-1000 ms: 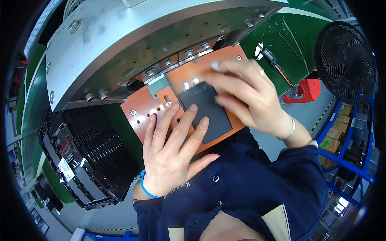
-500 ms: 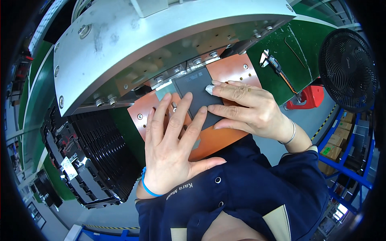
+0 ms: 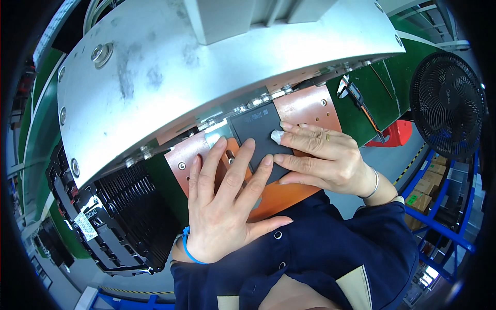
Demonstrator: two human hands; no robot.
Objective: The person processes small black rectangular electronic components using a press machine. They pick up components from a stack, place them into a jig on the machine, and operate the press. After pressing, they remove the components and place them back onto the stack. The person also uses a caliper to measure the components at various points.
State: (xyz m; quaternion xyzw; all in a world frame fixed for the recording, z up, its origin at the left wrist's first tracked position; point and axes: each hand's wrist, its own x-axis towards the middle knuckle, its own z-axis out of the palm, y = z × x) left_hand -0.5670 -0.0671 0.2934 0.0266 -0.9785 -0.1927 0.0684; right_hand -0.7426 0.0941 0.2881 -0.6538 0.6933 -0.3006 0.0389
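1. A dark slab (image 3: 256,126) lies on an orange board (image 3: 295,196), its far edge at the metal machine (image 3: 181,77).
2. The left hand (image 3: 222,209) is spread open, fingertips touching the slab's left side.
3. The right hand (image 3: 328,160) touches its right side; whether it grips, I cannot tell.
4. Far right: caliper (image 3: 360,105), black fan (image 3: 448,106).
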